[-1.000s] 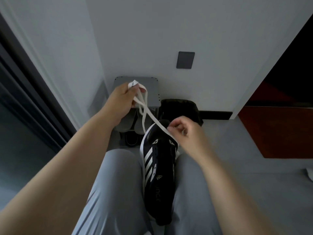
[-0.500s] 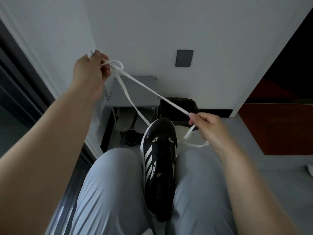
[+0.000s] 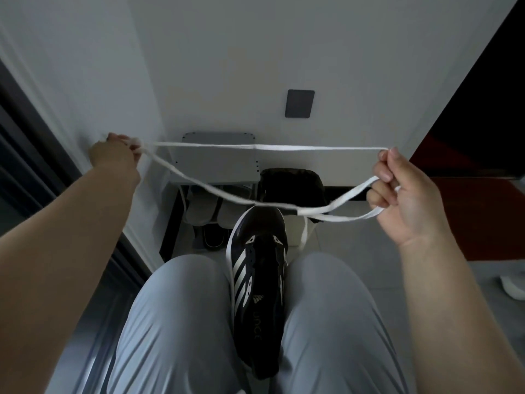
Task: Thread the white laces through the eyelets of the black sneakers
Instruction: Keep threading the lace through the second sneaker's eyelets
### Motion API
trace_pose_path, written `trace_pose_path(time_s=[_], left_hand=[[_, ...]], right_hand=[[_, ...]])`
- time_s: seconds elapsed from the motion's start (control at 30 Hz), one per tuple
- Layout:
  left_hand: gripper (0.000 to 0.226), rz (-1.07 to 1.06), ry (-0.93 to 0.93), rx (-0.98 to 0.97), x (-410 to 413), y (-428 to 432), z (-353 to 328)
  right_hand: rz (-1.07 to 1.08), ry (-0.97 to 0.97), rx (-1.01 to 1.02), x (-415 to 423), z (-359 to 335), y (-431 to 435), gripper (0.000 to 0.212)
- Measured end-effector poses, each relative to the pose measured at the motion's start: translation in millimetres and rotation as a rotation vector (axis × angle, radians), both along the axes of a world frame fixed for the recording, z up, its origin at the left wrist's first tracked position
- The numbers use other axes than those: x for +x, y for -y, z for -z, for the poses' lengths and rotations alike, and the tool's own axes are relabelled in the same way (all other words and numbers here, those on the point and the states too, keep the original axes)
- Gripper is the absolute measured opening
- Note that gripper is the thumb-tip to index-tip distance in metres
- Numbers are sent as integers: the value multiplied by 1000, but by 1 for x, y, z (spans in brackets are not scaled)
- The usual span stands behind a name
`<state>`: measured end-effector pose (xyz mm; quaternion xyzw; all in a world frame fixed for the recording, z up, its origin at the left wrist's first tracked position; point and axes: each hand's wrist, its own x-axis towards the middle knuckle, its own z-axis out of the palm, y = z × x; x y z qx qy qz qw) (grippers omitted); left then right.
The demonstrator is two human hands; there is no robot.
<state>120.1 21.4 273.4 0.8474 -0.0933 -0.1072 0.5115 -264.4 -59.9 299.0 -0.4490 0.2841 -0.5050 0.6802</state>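
Head view: person is sitting, grey-trousered thighs (image 3: 176,322) filling the lower frame, black sneaker (image 3: 260,282) wedged between them, toe pointing away toward the wall, white stripes on its left side, heel end down between the legs.

White lace (image 3: 255,147) is being held out wide between both hands, above and beyond the toe of the sneaker. Top run is lying almost straight and level from hand to hand. A second run is sagging from the left hand down across to just past the toe, crossing other strands near the right hand. One strand is hanging down just beside the sneaker's right side; where it ends, cannot tell. No lace visible in the eyelets.

Left hand (image 3: 113,156) is out at the left by the white wall, fingers (image 3: 129,142) clenched around a bunched end of the lace.

Right hand (image 3: 409,200) is out at the right, palm facing the camera, fingers (image 3: 385,172) pinching the top run at the fingertips, with two more loops of lace passing through the curled lower fingers.

Background: grey shoe rack (image 3: 216,163) standing against the wall beyond the sneaker, grey slippers (image 3: 210,209) on its shelf, a dark pair below. Black bag (image 3: 292,183) is sitting just beside the rack on the right. Dark wall plate (image 3: 299,103) is mounted above. Floor (image 3: 363,245) is grey, with a red-brown area at far right
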Motion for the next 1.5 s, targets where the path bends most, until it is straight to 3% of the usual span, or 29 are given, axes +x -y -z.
trace_pose_path(time_s=[0.07,0.13,0.17,0.2,0.27,0.3,0.47,0.6,0.7,0.8,0.83,0.9,0.97,1.07,1.2,1.33,1.4,1.5], left_hand=[[43,41,176,242,6,-6,4],[53,118,268,343,10,-6,5],[55,103,260,320,10,-5,2],[51,35,168,156,15,-3,4],[32,-114,-284,-436,23,3,4],[27,-116,-353,-525,26,2,6],[33,-104,-123,-501,51,-3,15],[27,-44,-72,-364,104,6,51],[26,233,3,-194,24,-3,16],[14,489,233,153,-38,4,4],[36,554,357,249,-53,4,0],[67,781,492,134,-86,1,-10],[59,1170,367,-102,-127,-6,-23],[39,1479,30,-127,-159,-13,-31],[13,1360,226,59,-141,-13,-34],[28,1121,241,112,-109,-18,-18],[28,894,222,36,-99,-16,-7],[24,590,201,-140,-89,-10,-2]], right_hand=[[30,21,10,-1,4,4,23],[63,24,12,-4,8,9,23],[86,21,18,-6,11,12,24],[111,19,29,-10,14,15,24],[167,19,54,-17,20,22,24],[202,20,70,-22,22,26,24],[430,64,200,-45,31,39,26],[388,62,205,-51,34,40,27],[166,-64,137,-31,27,28,25],[-65,-236,8,-4,16,5,23],[-139,-314,-55,5,11,-4,23],[-272,-472,-204,24,3,-20,23],[-352,-571,-330,42,-2,-31,24],[-317,-628,-399,58,-6,-37,17],[-59,-576,-393,52,-14,-28,19],[292,-444,-192,34,-7,-4,22],[264,-656,-249,33,2,0,14],[92,-911,-294,38,17,-7,31]])
